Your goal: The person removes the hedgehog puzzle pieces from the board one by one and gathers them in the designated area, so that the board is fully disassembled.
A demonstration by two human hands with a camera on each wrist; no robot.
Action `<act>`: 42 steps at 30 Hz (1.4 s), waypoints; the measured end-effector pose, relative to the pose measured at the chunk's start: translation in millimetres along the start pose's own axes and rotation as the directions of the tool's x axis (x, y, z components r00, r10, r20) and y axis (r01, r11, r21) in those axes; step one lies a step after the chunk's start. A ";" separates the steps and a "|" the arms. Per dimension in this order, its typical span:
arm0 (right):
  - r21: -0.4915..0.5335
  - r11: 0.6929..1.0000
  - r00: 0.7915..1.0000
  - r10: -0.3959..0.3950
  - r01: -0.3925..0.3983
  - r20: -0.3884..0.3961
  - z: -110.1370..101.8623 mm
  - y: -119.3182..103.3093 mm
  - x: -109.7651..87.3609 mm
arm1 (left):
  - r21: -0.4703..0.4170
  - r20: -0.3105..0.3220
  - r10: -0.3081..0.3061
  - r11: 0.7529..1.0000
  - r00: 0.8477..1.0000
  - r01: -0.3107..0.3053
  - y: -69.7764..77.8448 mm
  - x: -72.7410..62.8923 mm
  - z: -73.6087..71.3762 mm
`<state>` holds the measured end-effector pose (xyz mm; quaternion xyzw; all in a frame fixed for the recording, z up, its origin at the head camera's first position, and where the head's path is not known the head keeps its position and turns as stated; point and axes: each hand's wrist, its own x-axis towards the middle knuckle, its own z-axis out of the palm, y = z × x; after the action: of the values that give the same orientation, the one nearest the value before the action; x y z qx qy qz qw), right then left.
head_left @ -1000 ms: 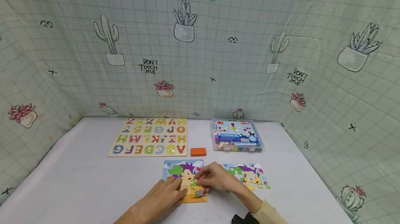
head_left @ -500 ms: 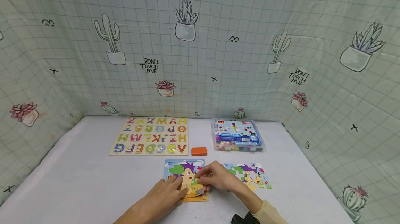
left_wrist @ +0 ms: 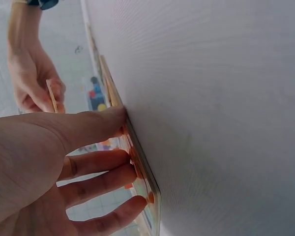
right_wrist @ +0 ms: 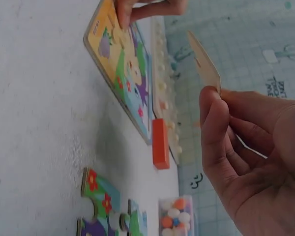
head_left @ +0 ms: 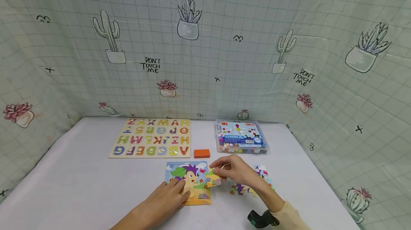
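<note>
My left hand rests on the hedgehog puzzle board, its fairly straight fingers spread on the left part of the board. In the left wrist view the thumb tip reaches the board's edge. Just off the board's right side, my right hand pinches a jigsaw piece in yellow and green. The right wrist view shows this piece nearly edge-on, raised between thumb and fingers. Loose jigsaw pieces lie right of the board, partly covered by the right forearm.
Behind the board sits an orange block. Farther back are a wooden alphabet board on the left and a clear box of colored parts on the right. A patterned cloth hangs behind the white table.
The right hand has lifted the jigsaw piece off the board and shifted it to the right, uncovering the board's lower right. The left hand has stayed on the board.
</note>
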<state>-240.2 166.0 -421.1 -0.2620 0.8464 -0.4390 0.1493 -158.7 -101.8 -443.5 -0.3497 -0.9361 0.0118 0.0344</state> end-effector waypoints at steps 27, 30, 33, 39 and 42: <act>-0.048 0.992 0.993 0.118 -0.118 -0.012 -82.6 88.5 -136.4 | -0.008 -0.028 -0.005 1.000 1.000 0.005 1.0 -1.9 1.6; -0.064 0.993 0.994 0.099 -0.102 -0.038 -82.8 93.9 -140.0 | -0.004 -0.022 -0.011 1.000 1.000 0.011 1.4 -1.7 2.1; -0.065 0.995 0.996 0.071 -0.074 -0.048 -81.5 98.0 -141.0 | -0.009 -0.018 -0.014 1.000 1.000 0.014 1.6 -1.2 2.0; -0.062 0.998 0.998 0.029 -0.032 -0.055 -77.8 99.5 -139.6 | -0.023 -0.022 -0.012 1.000 1.000 0.012 1.4 -0.9 2.7; -0.076 0.997 0.998 0.027 -0.031 -0.065 -75.0 97.7 -138.7 | -0.020 -0.019 -0.018 1.000 1.000 0.018 1.5 -1.5 3.0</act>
<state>-193.4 342.1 -455.5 -0.2411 0.8708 -0.4119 0.1182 -156.9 -101.7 -446.6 -0.3417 -0.9389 -0.0011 0.0400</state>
